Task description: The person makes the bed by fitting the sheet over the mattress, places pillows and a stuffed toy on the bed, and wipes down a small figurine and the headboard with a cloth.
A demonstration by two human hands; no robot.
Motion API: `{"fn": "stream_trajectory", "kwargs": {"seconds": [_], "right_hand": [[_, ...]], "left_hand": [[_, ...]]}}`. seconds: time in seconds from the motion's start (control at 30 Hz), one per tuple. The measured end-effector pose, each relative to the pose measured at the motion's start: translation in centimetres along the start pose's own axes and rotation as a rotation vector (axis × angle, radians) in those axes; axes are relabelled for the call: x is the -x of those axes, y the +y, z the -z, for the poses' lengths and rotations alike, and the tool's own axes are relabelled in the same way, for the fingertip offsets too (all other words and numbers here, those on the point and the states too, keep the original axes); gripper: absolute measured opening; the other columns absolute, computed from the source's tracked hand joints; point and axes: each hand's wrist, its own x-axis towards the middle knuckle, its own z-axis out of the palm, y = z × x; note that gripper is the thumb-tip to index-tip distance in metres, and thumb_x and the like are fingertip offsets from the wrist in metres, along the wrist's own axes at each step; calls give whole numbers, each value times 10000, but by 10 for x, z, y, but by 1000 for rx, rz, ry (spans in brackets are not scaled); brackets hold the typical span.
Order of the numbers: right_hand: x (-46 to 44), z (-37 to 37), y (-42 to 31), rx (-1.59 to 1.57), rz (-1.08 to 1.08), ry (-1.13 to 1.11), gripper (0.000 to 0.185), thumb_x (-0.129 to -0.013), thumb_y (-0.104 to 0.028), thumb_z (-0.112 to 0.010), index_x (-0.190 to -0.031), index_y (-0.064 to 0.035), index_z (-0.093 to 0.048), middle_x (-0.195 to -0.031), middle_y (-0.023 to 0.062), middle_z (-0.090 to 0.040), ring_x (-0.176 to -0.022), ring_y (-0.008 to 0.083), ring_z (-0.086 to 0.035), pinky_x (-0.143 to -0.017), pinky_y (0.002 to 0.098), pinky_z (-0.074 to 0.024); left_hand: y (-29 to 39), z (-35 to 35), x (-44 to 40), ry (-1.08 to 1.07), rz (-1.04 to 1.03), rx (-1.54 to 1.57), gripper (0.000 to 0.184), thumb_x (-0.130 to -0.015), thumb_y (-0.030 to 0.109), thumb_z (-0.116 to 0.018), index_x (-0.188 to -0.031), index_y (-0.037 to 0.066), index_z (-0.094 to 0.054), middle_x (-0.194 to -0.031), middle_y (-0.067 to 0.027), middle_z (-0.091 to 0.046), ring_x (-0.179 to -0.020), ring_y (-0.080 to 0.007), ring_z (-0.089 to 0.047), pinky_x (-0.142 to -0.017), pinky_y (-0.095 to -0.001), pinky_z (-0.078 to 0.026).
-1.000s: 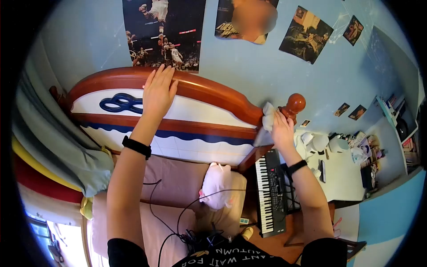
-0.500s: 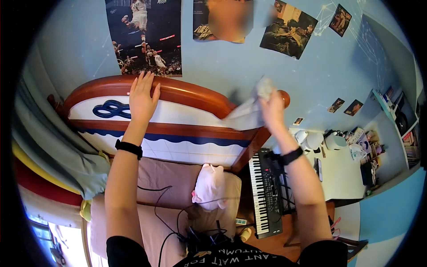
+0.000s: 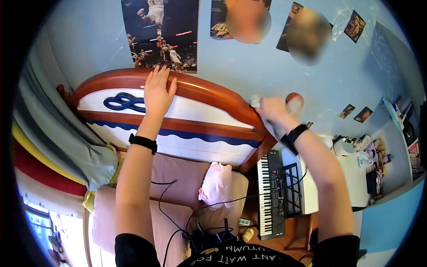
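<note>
cloth (image 3: 255, 102) gathered up again at the right end of the headboard (image 3: 200, 109)

half a second ago your right hand (image 3: 272, 109) was up in front of the post, and the cloth was flung out in a blurred sheet to its left, across the corner of the headboard. now the hand has turned so its fingers point left. you have the cloth pinched in them: one bunched end shows past your fingertips, at the right end of the top rail (image 3: 209, 92), and the rest hangs below the hand, in front of the post. the round knob (image 3: 294, 97) sits just to the right of the hand. motion blur hides whether the cloth presses on the wood or sits just off it.

your left hand (image 3: 159, 91) has kept its place. it lies flat over the top rail near the blue cut-out (image 3: 124, 102), fingers long and a little apart, thumb out to the side, gripping nothing. it looks like a rest or brace, with all the work on the right side.

for the work in hand, the change appears to bring the cloth back in close, to the corner where rail and post meet.

well below the headboard's edge, the pink plush toy (image 3: 216, 184) lies on the bed, with the keyboard (image 3: 270, 196) standing beside it and the white worktop (image 3: 359, 178) farther right, all apart from the cloth.
</note>
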Motion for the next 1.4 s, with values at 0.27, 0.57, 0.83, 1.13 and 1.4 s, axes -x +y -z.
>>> {"fn": "stream_trajectory", "kwargs": {"seconds": [0.27, 0.57, 0.83, 1.13, 1.4], "right_hand": [[-10, -53, -46, -921, -447, 243, 611, -837, -543, -443, -1003, 26, -591, -857, 231, -635, -949, 403, -567, -825, 441, -422], [-73, 61, -179, -681, -37, 451, 438, -802, -408, -524, -1003, -21, -564, -717, 179, -635, -728, 340, -627, -709, 415, -493], [-5, 7, -96, -1072, -382, 369, 356, -887, -326, -503, -1040, -18, -591, -948, 182, -635, -887, 316, -606, -789, 377, -452], [-40, 19, -135, -865, -281, 441, 425, -899, -416, -442, -1045, -45, -587, -938, 231, -601, -916, 397, -558, -804, 436, -432], [-143, 125, -298, -688, 195, 279, 546, -889, -531, -362, -1011, -30, -544, -754, 208, -630, -752, 361, -623, -684, 441, -493]], "left_hand": [[0, -1, 1, 11, 36, 33, 327, -833, 224, -574, -1060, -9, -599, -1154, -151, -577, -1160, -301, -479, -1011, -397, -331], [-7, 1, 3, -94, 23, 70, 319, -885, 160, -480, -1156, 3, -545, -1228, -142, -534, -1215, -305, -427, -1029, -406, -296], [-76, 40, 75, -62, 301, 55, 489, -869, 130, -514, -1331, 38, -385, -1391, -153, -364, -1292, -310, -338, -1034, -442, -262], [-213, 49, 80, 82, 498, 142, 482, -933, 199, -441, -1357, 7, -315, -1405, -212, -308, -1314, -355, -274, -1054, -399, -247], [-256, 46, 23, -52, 317, -132, 420, -971, 310, -311, -1325, 113, -421, -1376, -85, -402, -1337, -262, -251, -1069, -437, -129]]}}
